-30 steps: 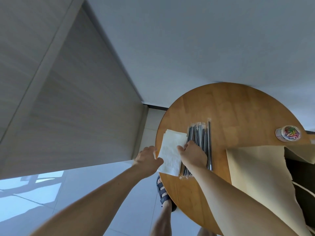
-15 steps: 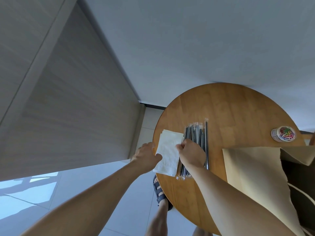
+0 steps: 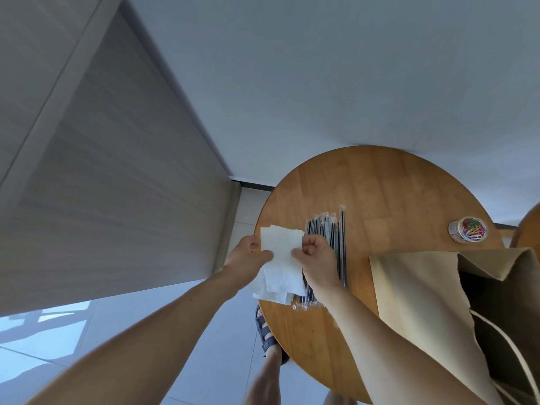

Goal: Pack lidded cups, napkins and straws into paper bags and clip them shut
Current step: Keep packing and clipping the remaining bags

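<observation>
Here, left hand (image 3: 246,256) and right hand (image 3: 316,256) pinching napkin (image 3: 281,242), straws (image 3: 329,226) half-hidden (bag (image 3: 423,287) cropped)

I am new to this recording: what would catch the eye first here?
The left hand and the right hand pinch a white paper napkin at the left edge of the round wooden table. Right of it lie black straws in clear wrappers; an open brown paper bag fills the lower right, with a small clear tub of coloured paper clips beyond it.

One table (image 3: 380,185), one paper bag (image 3: 423,287), one clip jar (image 3: 468,229), one napkin stack (image 3: 282,276), one straw bundle (image 3: 330,229).
</observation>
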{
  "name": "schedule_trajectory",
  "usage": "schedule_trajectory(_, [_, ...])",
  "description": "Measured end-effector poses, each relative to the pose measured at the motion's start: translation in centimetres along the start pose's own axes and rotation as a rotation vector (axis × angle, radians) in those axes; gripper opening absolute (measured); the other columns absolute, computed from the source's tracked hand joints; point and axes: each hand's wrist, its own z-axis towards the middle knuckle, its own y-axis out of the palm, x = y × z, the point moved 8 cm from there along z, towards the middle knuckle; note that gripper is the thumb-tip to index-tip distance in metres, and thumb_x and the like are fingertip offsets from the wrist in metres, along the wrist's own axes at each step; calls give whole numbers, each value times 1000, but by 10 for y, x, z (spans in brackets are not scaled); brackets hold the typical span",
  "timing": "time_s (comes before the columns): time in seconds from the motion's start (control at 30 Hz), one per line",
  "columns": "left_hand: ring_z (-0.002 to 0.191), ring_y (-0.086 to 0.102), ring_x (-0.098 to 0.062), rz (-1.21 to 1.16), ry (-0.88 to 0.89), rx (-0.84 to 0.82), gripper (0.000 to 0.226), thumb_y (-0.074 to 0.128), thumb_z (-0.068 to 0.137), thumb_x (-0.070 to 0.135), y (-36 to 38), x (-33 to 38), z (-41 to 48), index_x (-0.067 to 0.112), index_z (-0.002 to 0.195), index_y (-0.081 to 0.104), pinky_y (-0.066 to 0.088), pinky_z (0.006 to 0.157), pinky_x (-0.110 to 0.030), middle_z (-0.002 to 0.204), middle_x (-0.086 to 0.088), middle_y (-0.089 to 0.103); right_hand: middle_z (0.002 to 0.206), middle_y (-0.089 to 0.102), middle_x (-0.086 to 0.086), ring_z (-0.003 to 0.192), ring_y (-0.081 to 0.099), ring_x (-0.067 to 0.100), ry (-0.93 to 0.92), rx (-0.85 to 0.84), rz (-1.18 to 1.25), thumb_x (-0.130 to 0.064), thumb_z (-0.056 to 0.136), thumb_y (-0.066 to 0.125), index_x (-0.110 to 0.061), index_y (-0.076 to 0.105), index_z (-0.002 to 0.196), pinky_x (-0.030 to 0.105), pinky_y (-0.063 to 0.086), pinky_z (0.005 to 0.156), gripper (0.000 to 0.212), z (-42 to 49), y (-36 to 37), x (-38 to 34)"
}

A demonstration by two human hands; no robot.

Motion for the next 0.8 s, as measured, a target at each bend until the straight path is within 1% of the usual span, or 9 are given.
schedule_trajectory(0.13, [108,64,-24,-199,-47,-103,29,64,95,30,14,-1,3,16,120,63,50,99,-39,117,-2,70,95,73,15,82,71,27,56,-40,222,9,84,57,-7,59,105,45,57,74,27,-5,1,-13])
schedule_trajectory(0.2, [106,67,-26,-253,-49,-113,22,64,96,26,21,1,4,13,113,67,53,98,-41,114,-5,72,95,72,15,84,70,28,38,20,204,-2,89,63,-9,60,105,45,57,74,18,-4,-9,-15])
schedule_trajectory(0.3, [104,68,-27,-275,-40,-56,15,61,97,23,24,7,6,16,108,67,55,95,-46,112,-5,72,93,69,1,88,68,25,-88,270,-174,-24,92,66,-14,62,101,41,56,75,14,1,-49,-16])
schedule_trajectory(0.37, [102,68,-25,-245,-21,-31,14,60,97,25,25,11,7,18,107,67,56,94,-46,110,-3,72,96,64,-5,93,65,23,-84,416,-485,-27,92,66,-15,60,105,31,47,69,19,1,-79,-9])
schedule_trajectory(0.43, [99,69,-24,-212,-2,-15,14,63,95,27,26,12,8,17,104,68,57,91,-44,106,-2,73,106,63,2,98,63,25,0,443,-701,-25,91,65,-14,60,109,30,45,70,22,3,-99,7])
schedule_trajectory(0.5, [95,71,-22,-188,9,-2,13,68,92,29,27,13,8,18,100,70,59,86,-40,100,0,74,112,62,7,99,63,28,74,421,-822,-23,91,64,-12,59,114,35,50,78,26,5,-110,24])
schedule_trajectory(0.57, [94,71,-23,-176,15,-2,15,69,91,29,30,13,7,18,101,71,60,84,-38,99,1,75,106,66,8,92,65,28,104,389,-871,-23,91,64,-12,61,112,37,54,76,23,6,-114,34])
schedule_trajectory(0.67, [99,69,-26,-163,10,-6,20,67,93,28,35,13,5,16,108,70,58,89,-42,106,-3,73,94,71,7,78,66,25,114,364,-853,-21,92,63,-13,66,107,28,49,64,17,10,-114,39])
schedule_trajectory(0.8, [101,67,-27,-152,0,0,17,63,95,27,40,15,1,17,109,67,57,90,-42,108,-3,71,72,65,-3,55,55,12,145,346,-809,-22,90,64,-16,69,105,23,41,54,17,12,-115,44])
